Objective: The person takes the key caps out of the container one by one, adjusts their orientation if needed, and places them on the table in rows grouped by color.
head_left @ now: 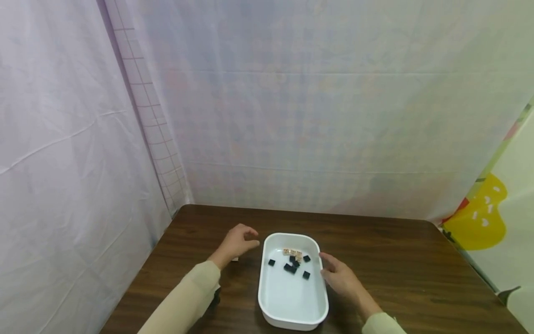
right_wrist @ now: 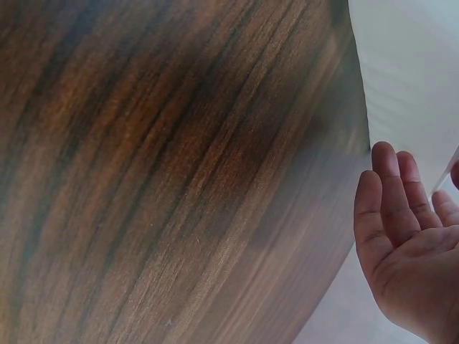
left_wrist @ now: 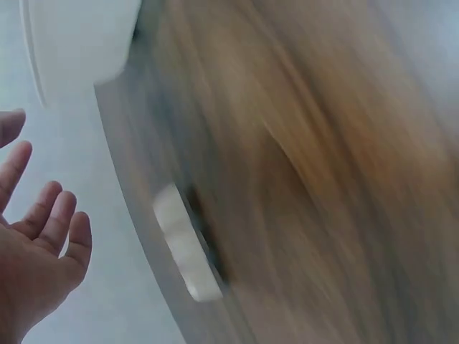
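A white rectangular tray [head_left: 294,301] stands on the table, holding several small black square tiles [head_left: 306,275] and several beige tiles with dark marks [head_left: 286,251] toward its far end. Left of the tray's far corner, my left hand [head_left: 238,240] hovers with relaxed, slightly bent fingers and nothing between them. At the tray's right side, my right hand [head_left: 339,277] has its fingertips right at the rim. The right wrist view shows its fingers [right_wrist: 385,183] loosely extended. A blurred pale bar-shaped piece [left_wrist: 188,247] lies on the wood in the left wrist view, beyond the left fingers.
The brown wooden table [head_left: 400,269] reaches back to a pale curtain [head_left: 313,116]. A small pale piece [head_left: 235,259] shows under the left wrist, and a dark object [head_left: 215,296] is partly hidden by the left sleeve. Yellow-patterned cloth [head_left: 479,218] hangs at the right.
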Motion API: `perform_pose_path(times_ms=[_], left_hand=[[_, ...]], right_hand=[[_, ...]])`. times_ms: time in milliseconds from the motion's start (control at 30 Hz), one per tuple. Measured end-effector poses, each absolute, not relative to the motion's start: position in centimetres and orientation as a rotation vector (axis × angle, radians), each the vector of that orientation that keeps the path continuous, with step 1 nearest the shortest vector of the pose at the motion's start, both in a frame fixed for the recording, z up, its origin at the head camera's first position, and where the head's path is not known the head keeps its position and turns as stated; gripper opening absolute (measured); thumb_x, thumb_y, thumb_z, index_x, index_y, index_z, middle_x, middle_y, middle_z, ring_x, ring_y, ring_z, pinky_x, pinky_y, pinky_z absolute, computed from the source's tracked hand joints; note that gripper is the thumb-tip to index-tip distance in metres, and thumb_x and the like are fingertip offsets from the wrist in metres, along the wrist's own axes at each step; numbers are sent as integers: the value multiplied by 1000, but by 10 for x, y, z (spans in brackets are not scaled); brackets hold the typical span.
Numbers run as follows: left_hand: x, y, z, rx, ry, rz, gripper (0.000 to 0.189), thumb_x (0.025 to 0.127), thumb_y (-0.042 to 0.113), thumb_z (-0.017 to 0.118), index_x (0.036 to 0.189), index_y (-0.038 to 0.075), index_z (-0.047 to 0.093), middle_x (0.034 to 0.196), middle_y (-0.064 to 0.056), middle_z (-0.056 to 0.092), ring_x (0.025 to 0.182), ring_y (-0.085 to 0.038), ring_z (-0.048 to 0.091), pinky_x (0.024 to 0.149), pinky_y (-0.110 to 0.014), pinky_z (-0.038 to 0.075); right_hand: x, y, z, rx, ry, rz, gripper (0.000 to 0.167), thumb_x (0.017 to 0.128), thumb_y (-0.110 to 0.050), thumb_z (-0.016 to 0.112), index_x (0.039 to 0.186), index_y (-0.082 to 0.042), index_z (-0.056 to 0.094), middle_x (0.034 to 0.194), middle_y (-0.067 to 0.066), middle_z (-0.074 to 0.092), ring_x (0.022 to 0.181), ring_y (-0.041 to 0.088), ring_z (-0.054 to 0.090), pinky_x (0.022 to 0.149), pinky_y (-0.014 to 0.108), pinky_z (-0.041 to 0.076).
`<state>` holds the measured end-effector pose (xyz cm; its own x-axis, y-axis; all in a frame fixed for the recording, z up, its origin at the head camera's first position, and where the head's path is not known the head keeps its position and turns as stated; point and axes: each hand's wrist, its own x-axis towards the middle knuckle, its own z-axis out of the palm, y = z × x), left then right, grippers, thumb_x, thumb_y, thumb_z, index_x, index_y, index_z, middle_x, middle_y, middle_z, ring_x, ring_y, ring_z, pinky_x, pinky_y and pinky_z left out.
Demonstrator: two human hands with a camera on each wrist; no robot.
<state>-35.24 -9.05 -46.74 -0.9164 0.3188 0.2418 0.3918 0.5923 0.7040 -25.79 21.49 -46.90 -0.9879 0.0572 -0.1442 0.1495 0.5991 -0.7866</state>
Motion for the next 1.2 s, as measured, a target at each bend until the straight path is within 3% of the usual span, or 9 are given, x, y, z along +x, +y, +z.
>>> perform_pose_path(times_ms=[200,533,867,1200], left_hand=[[-354,-55,-467,-678,-2770,-1154,23,88,18,74,108,5,73,117,-13,59,107,-31,56,92,-49,47],[-357,-19,-474,-690,-2902,-1018,23,88,24,75,109,14,75,130,-13,55,125,-34,47,103,-57,33],[-363,2,-478,-660,-2985,-685,20,85,29,79,103,20,77,124,-9,58,120,-31,48,101,-53,35],[-367,12,-480,-738,-2989,-231,9,88,28,75,95,25,79,117,-4,61,114,-27,51,96,-49,39]], right_hand=[[-258,215,-469,202,2683,-1355,54,93,-7,57,146,-3,46,110,20,65,91,28,63,83,52,51],[-255,215,-469,151,2719,-1411,53,92,-5,57,143,-1,48,98,15,67,83,24,64,76,43,53],[-252,214,-470,115,2733,-1452,52,90,-2,58,142,1,49,96,15,67,83,25,64,76,44,54],[-254,216,-469,150,2706,-1447,52,91,-4,58,143,0,49,100,15,67,85,25,64,77,46,53]])
